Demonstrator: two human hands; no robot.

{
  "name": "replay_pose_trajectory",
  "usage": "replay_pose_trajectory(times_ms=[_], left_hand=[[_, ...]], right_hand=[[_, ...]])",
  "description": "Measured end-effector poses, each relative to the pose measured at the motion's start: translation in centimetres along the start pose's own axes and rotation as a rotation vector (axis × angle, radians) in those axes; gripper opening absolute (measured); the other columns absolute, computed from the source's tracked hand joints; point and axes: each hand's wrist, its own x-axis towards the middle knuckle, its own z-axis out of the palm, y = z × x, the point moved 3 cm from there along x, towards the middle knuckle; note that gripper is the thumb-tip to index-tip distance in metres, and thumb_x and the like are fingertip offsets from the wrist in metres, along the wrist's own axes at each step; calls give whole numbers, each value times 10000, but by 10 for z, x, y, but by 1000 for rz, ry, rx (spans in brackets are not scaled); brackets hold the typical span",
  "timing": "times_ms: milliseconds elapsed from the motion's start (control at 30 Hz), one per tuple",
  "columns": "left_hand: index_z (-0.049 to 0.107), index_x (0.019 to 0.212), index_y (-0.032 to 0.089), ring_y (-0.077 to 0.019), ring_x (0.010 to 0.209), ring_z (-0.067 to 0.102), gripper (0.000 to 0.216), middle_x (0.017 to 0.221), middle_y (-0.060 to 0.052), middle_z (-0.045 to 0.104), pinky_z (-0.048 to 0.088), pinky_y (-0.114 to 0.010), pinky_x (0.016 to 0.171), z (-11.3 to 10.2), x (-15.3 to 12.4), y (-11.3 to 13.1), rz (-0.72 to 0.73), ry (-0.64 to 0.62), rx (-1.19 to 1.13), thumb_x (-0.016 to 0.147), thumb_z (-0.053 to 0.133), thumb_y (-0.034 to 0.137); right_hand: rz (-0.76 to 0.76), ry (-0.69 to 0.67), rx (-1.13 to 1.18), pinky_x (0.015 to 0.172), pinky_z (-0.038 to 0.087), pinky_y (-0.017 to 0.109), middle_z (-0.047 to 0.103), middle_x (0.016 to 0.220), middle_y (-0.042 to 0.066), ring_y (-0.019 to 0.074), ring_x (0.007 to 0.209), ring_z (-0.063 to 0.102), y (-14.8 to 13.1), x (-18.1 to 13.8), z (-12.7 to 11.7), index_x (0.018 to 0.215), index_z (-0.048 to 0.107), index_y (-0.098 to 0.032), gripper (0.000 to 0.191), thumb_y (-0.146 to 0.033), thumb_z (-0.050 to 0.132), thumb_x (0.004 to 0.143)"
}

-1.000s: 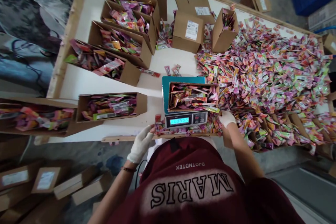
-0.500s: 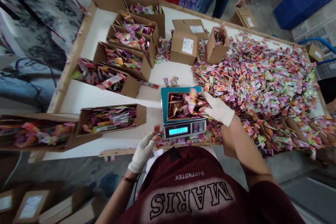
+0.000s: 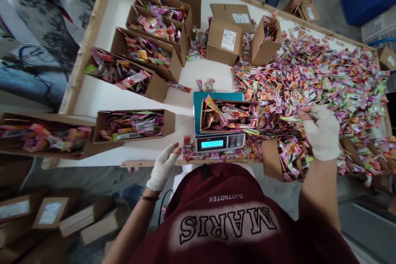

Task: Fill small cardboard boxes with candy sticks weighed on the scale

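Note:
My right hand (image 3: 321, 132), in a white glove with bare fingertips, is over the heap of small shiny stick packets (image 3: 309, 78). Its fingers are curled together, and a green-edged stick packet (image 3: 290, 119) sticks out at the fingertips. My left hand (image 3: 162, 167), gloved the same way, hovers by the table's front edge with fingers loosely stretched and nothing in them. Between the hands, a digital scale (image 3: 236, 142) with a teal platform and a lit display bears an open cardboard box (image 3: 229, 130) filled with stick packets. The digits are too blurred to read surely.
Several filled open boxes (image 3: 170, 123) line the table's left side. Cartons (image 3: 224, 39) stand at the back, and more filled boxes (image 3: 272, 159) at the front right. Across the table a person's hands (image 3: 305, 2) touch a carton. Closed cartons (image 3: 49, 212) lie on the floor.
My right hand has moved from the box on the scale rightward to the heap. A packet that was blurred over the box now lies among the others in it. My left hand stays near the edge.

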Motion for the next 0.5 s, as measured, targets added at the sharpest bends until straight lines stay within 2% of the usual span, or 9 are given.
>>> replay_pose_trajectory(times_ms=[133,300,433,500], left_hand=[[661,1304,101,-359,1318,592,894,1356,-205,674,409,-481,1193,-2,2,4,-12,2,-41,736,654,792],[622,1283,136,-324,1222,651,868,1358,-189,651,499,-485,1103,-2,2,-7,-185,38,-327,668,772,730],[596,1111,198,-210,976,710,535,1158,-84,672,595,-373,894,-10,8,-12,-319,126,-567,746,783,543],[571,1028,207,-191,894,707,370,1055,-52,655,608,-334,806,-15,12,-12,-370,127,-675,794,747,433]], right_hand=[[-13,-34,64,679,558,324,734,885,53,196,709,689,-12,-5,6,999,689,-212,320,-518,644,918],[-29,-40,49,678,546,322,730,889,55,192,699,679,-14,-6,6,1010,692,-216,297,-497,638,930],[-55,-34,-51,751,547,341,724,912,56,211,779,683,-2,-1,5,1030,692,-217,297,-487,602,947],[-95,-23,-183,844,550,388,719,1003,93,252,913,687,3,3,5,1072,698,-206,319,-477,573,958]])
